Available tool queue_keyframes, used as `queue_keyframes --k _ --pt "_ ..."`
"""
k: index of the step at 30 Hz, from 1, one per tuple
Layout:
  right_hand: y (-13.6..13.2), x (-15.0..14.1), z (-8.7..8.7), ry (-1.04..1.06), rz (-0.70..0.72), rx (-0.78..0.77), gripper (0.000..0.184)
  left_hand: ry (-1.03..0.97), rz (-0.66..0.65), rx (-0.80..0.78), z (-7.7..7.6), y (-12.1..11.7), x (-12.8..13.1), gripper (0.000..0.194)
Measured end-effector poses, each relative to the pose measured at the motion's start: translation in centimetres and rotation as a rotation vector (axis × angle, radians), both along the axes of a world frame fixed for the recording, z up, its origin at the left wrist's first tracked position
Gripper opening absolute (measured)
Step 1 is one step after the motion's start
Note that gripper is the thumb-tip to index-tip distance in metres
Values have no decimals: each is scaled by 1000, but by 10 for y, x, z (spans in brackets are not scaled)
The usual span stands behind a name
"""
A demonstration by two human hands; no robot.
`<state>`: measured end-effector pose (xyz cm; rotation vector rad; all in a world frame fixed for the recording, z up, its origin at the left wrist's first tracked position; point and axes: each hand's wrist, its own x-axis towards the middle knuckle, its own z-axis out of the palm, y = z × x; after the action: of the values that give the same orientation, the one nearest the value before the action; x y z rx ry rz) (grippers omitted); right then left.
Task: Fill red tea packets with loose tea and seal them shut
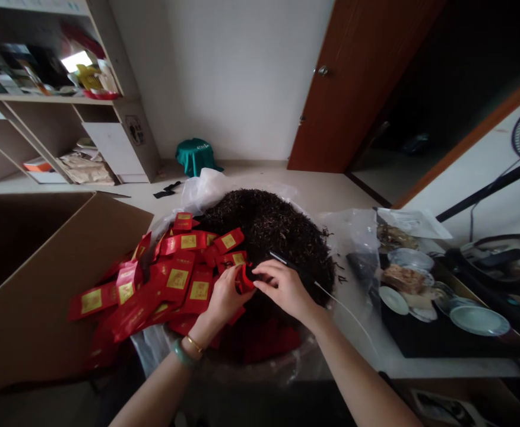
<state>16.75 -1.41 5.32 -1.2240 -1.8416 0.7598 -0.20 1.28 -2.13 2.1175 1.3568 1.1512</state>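
Note:
My left hand [225, 295] is closed around a small red packet [244, 280], whose mouth is spread and looks dark inside. Fingers of my right hand [282, 286] are bent together at the packet's mouth; what they pinch is hidden. A slim dark object with a pale edge [278, 257] shows just above the right knuckles, and I cannot tell whether the hand holds it. Behind both hands rises a heap of dark, dry, twisted leaves [269, 222] like loose tea. Red packets with gold labels [177, 279] lie piled left of my left hand.
An open cardboard box [77, 284] stands at the left. Clear plastic sheeting [353, 237] surrounds the heap, with a white cable [349, 314] at its right. Farther right, a dark tray [402, 341] carries small dishes, including a pale bowl [478, 317]. A teal-covered stool [196, 157] stands by the wall.

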Motion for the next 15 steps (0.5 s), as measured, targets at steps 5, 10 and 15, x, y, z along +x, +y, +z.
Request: queue_keyframes --k 5,10,15 --pt "3 1 -3 -20 -74 -5 10 33 -41 28 0 -1 0 53" --pt "4 8 2 2 -170 93 11 13 -97 14 6 -2 0 58" --pt "4 15 11 -29 -251 183 11 -21 -69 8 11 -3 0 56"
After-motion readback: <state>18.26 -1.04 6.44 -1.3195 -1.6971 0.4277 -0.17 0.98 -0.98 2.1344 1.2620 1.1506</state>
